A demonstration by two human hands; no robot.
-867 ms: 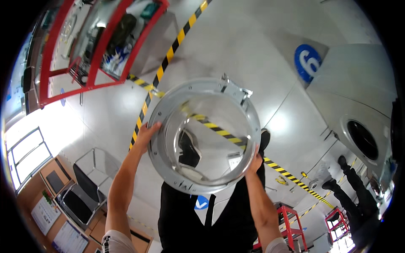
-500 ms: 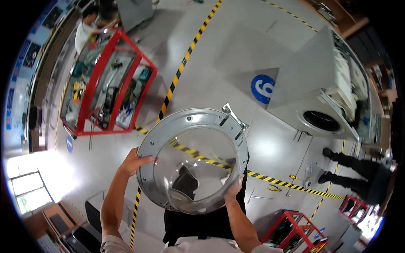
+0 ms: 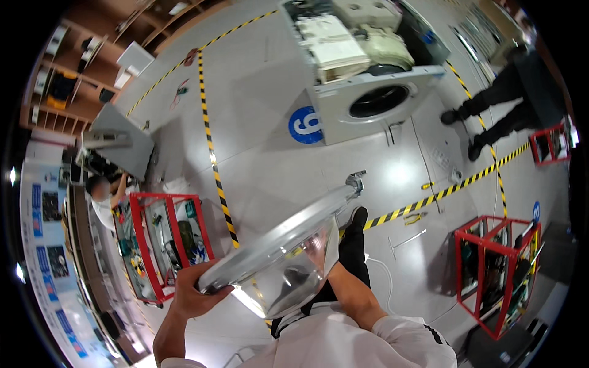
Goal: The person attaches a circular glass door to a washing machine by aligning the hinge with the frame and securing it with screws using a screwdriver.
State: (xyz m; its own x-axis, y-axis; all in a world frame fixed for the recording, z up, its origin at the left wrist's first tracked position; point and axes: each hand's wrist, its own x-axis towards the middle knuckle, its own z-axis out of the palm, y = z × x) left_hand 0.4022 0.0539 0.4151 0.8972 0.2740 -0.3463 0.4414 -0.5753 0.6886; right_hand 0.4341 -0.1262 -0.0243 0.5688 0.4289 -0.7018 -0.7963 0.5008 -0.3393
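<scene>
Between left hand point(image 3: 195, 293) and right hand point(image 3: 318, 250), held round glass-bowled door point(image 3: 282, 256), tilted, with metal hinge point(image 3: 355, 180) beyond right hand. Gripped rim point(image 3: 275, 235) with left hand; grasped opposite side with right hand, blurred through glass point(image 3: 288, 291). Well ahead of hands, had washing machine point(image 3: 335, 104); beyond left hand, red-framed cart point(image 3: 177, 236); right of right hand, pliers point(image 3: 415, 218).

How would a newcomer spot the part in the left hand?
Find the white shirt at the bottom centre, then follow its wearer's left hand to the tilted round door it grips. Look for a silver ring with a metal bracket at its upper right and a bowl bulging toward the shirt. Unlike the washing machine's dark opening beyond, this bowl is see-through.
</scene>
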